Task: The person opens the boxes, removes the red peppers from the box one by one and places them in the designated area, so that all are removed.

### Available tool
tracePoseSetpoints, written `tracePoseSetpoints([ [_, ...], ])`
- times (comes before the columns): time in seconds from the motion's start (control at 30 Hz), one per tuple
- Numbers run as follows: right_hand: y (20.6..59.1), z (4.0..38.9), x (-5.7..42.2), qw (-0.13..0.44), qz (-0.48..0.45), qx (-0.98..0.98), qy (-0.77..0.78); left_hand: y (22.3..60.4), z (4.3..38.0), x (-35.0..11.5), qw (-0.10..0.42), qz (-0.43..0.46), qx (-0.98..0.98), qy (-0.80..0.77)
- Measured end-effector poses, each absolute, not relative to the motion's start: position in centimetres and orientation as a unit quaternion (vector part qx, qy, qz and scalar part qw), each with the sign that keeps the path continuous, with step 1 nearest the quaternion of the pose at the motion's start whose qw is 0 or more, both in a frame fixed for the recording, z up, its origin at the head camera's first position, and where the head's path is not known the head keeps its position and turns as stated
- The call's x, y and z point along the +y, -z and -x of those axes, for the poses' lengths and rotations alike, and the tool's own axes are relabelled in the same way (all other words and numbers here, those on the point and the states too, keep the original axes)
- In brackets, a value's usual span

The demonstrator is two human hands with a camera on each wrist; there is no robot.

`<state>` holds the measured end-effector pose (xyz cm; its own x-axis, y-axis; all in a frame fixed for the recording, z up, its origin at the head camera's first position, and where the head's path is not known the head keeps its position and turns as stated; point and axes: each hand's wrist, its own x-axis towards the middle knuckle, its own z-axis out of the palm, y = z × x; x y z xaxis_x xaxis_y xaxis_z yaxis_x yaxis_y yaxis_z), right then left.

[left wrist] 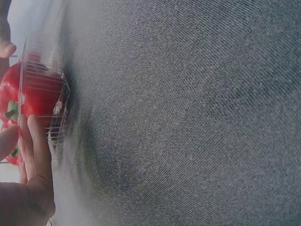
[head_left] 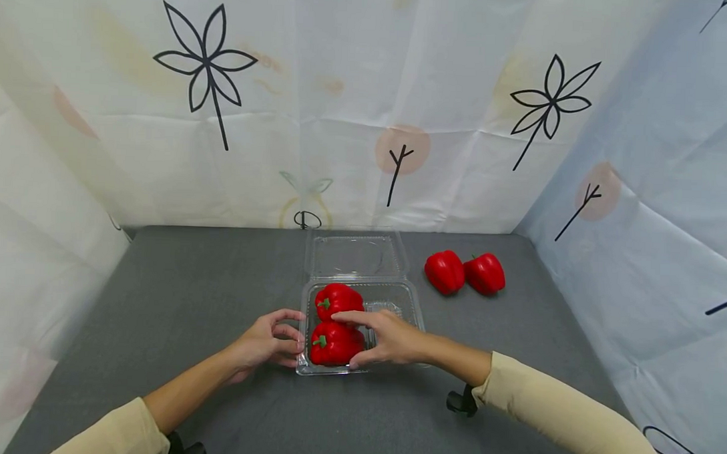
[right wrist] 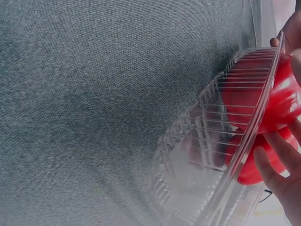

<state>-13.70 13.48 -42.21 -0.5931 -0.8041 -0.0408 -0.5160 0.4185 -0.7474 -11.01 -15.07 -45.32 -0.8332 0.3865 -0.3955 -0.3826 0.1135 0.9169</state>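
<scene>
A clear plastic clamshell container [head_left: 417, 322] sits on the grey cloth with its lid folded back. Two red bell peppers lie in its left half, a rear pepper [head_left: 339, 298] and a front pepper [head_left: 341, 346], green stems facing left. My right hand [head_left: 390, 338] reaches over from the right and holds the front pepper, thumb on the near side and fingers between the peppers. At the left, my left hand [head_left: 272, 344] grips the container's edge. In the left wrist view, the left fingers [left wrist: 40, 146] lie along the outer wall, with the thumb by the rim.
Two more red bell peppers, one left [head_left: 445, 272] and one right [head_left: 485, 273], lie side by side beyond the container to the right. The open lid [head_left: 358, 255] extends toward the back curtain [head_left: 343, 119]. Grey cloth [head_left: 205, 275] covers the table.
</scene>
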Motion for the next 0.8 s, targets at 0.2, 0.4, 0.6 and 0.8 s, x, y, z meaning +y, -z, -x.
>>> tracePoseSetpoints([
  [0.2, 42.02, 13.69, 12.81, 0.175, 0.412, 0.835, 0.32, 45.3, 10.99, -15.04, 0.287, -0.002, 0.685, -0.67],
  [0.4, 42.19, 13.78, 12.43, 0.159, 0.423, 0.84, 0.3, 45.37, 11.07, -14.98, 0.286, -0.001, 0.683, -0.672],
  [0.6, 42.4, 13.81, 12.41, 0.161, 0.424, 0.838, 0.303, 45.4, 11.07, -14.99, 0.283, -0.001, 0.687, -0.669],
  [0.8, 42.48, 13.7, 12.53, 0.154, 0.425, 0.838, 0.305, 45.41, 11.05, -15.05, 0.285, -0.002, 0.688, -0.667],
])
